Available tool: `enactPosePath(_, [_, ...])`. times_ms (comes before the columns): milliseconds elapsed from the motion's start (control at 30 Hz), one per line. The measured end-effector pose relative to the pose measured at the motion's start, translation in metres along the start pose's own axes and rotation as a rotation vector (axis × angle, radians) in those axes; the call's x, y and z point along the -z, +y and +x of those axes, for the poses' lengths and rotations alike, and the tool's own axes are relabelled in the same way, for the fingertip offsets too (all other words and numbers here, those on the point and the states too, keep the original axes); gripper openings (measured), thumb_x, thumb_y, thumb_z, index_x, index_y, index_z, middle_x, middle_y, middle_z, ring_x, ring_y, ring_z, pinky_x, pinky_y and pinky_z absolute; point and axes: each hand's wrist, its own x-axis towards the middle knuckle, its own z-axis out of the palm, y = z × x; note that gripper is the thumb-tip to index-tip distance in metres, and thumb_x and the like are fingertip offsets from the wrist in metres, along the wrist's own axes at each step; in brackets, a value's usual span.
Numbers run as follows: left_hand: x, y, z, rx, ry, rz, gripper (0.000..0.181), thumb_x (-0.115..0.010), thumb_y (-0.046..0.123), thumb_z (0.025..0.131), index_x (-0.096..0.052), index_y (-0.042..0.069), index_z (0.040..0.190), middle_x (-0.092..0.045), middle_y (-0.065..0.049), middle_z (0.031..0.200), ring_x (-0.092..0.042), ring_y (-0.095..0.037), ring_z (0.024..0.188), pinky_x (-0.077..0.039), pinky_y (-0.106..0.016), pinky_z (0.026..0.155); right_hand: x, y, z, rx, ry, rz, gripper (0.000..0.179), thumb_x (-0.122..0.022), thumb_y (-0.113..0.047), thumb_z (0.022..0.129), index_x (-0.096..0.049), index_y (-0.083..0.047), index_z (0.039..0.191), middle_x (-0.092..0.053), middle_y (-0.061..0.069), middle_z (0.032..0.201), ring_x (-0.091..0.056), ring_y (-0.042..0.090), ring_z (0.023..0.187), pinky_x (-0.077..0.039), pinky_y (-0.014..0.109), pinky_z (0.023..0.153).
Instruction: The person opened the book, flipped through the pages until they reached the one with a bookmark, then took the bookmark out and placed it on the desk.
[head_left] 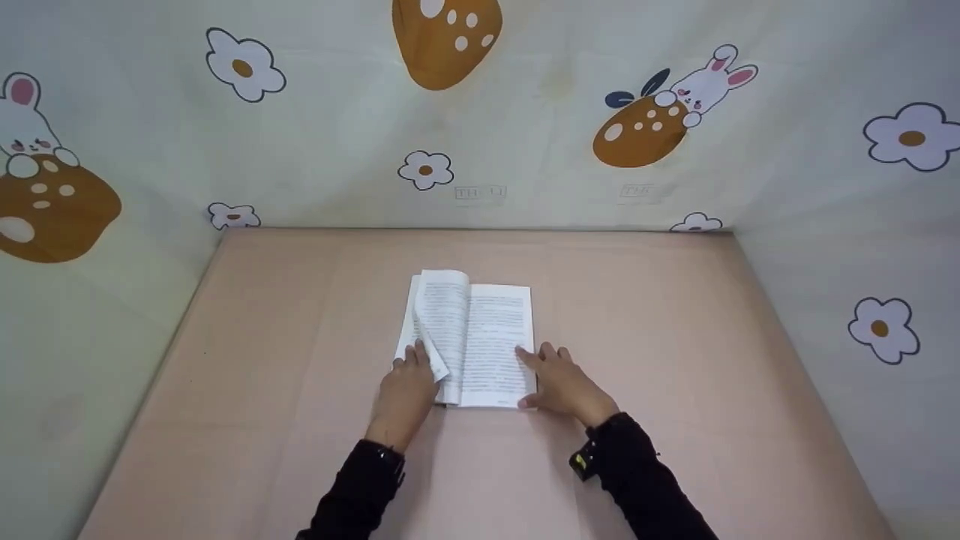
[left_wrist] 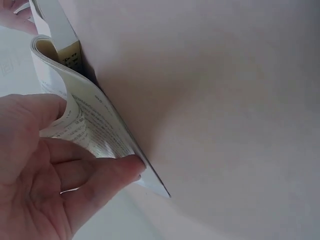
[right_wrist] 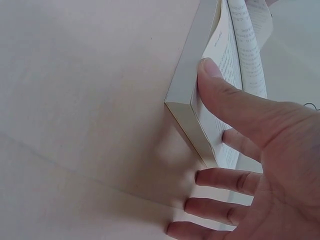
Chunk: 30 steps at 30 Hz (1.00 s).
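Observation:
An open book (head_left: 495, 337) with printed pages lies on the table, several left-side leaves bulging up near the spine. At its lower left, my left hand (head_left: 405, 386) holds a loose page (head_left: 433, 352) whose lower corner bends over. In the left wrist view, one fingertip (left_wrist: 132, 166) of that hand presses the left pages near their outer edge, while another finger goes partly behind the curled page. My right hand (head_left: 566, 382) rests at the right edge, its thumb (right_wrist: 212, 75) on the lower corner of the right page. The other right fingers are extended, some on the table beside the book.
The table (head_left: 675, 322) has a pale pinkish-brown cover. Light fabric walls (head_left: 540, 127) printed with rabbits, flowers and brown spotted shapes rise at its back and both sides. Dark sleeves (head_left: 360, 487) cover both forearms.

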Motion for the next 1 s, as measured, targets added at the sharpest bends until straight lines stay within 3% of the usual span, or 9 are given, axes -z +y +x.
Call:
enactPosePath(33, [-0.001,0.0,0.0,0.005,0.01,-0.002,0.067,-0.066,0.031,0.085,-0.045,-0.018,0.126,-0.061,-0.03,0.112,-0.064,-0.035,0.085,-0.055,-0.033,0.058,0.0,0.0,0.001,0.005,0.0,0.005,0.084,-0.078,-0.028,0.07,-0.038,-0.015,0.143,-0.045,0.015,0.123,-0.037,0.023,0.097,-0.042,0.036,0.081])
enactPosePath(133, [-0.003,0.001,-0.002,0.019,0.017,-0.003,0.062,-0.065,0.014,0.086,-0.038,-0.013,0.134,-0.06,-0.03,0.113,-0.065,-0.035,0.084,-0.054,-0.031,0.054,-0.002,-0.001,0.0,0.002,-0.008,0.027,0.083,-0.079,-0.025,0.071,-0.039,-0.015,0.143,-0.042,0.018,0.131,-0.038,0.025,0.103,-0.043,0.04,0.086])
enactPosePath(267, [-0.003,0.003,-0.006,0.023,-0.002,0.008,0.055,-0.061,-0.01,0.079,-0.045,-0.008,0.132,-0.059,-0.032,0.113,-0.064,-0.035,0.085,-0.055,-0.031,0.056,-0.005,-0.003,0.0,-0.003,-0.034,0.019,0.082,-0.079,-0.025,0.071,-0.04,-0.014,0.142,-0.039,0.021,0.136,-0.038,0.026,0.106,-0.044,0.041,0.087])
enactPosePath(400, [0.0,0.003,-0.002,0.027,0.003,0.005,0.038,-0.06,-0.01,0.079,-0.057,-0.012,0.117,-0.052,-0.033,0.124,-0.062,-0.032,0.081,-0.054,-0.03,0.056,0.0,-0.004,0.002,-0.01,-0.033,-0.009,0.082,-0.078,-0.026,0.071,-0.04,-0.014,0.142,-0.039,0.022,0.136,-0.039,0.025,0.104,-0.045,0.04,0.084])
enactPosePath(533, [0.004,0.004,0.005,0.035,0.009,0.006,0.035,-0.06,-0.012,0.078,-0.059,-0.015,0.114,-0.047,-0.027,0.133,-0.059,-0.026,0.074,-0.051,-0.027,0.05,0.007,-0.005,0.007,-0.015,-0.025,-0.022,0.082,-0.078,-0.027,0.072,-0.039,-0.015,0.143,-0.039,0.022,0.137,-0.039,0.025,0.104,-0.045,0.039,0.083])
enactPosePath(667, [0.004,0.006,0.005,0.045,0.0,0.066,0.032,-0.056,-0.007,0.082,-0.059,-0.015,0.113,-0.057,-0.027,0.121,-0.059,-0.03,0.084,-0.052,-0.03,0.055,0.008,-0.005,0.007,-0.006,-0.019,-0.02,0.082,-0.077,-0.027,0.072,-0.038,-0.014,0.143,-0.04,0.021,0.134,-0.039,0.025,0.102,-0.045,0.038,0.082])
enactPosePath(767, [0.003,0.008,0.006,0.078,-0.021,0.064,0.034,-0.055,0.008,0.089,-0.058,-0.015,0.114,-0.059,-0.03,0.116,-0.059,-0.033,0.093,-0.054,-0.033,0.059,0.007,-0.004,0.006,0.003,-0.018,-0.019,0.082,-0.077,-0.027,0.072,-0.038,-0.013,0.143,-0.042,0.021,0.13,-0.039,0.025,0.1,-0.044,0.037,0.079])
enactPosePath(900, [0.002,0.01,0.005,0.124,-0.05,0.02,0.056,-0.054,0.035,0.091,-0.057,-0.015,0.115,-0.058,-0.03,0.118,-0.057,-0.036,0.101,-0.054,-0.039,0.071,0.005,-0.004,0.003,0.021,-0.015,-0.02,0.082,-0.078,-0.026,0.072,-0.039,-0.011,0.142,-0.043,0.019,0.126,-0.037,0.024,0.097,-0.043,0.037,0.078])
enactPosePath(1000, [0.003,0.01,0.006,0.123,-0.056,0.05,0.069,-0.051,0.049,0.088,-0.058,-0.014,0.114,-0.059,-0.029,0.117,-0.055,-0.037,0.105,-0.051,-0.04,0.081,0.005,-0.003,0.003,0.03,-0.009,-0.024,0.081,-0.078,-0.026,0.072,-0.039,-0.01,0.142,-0.044,0.019,0.125,-0.036,0.024,0.096,-0.043,0.037,0.08])
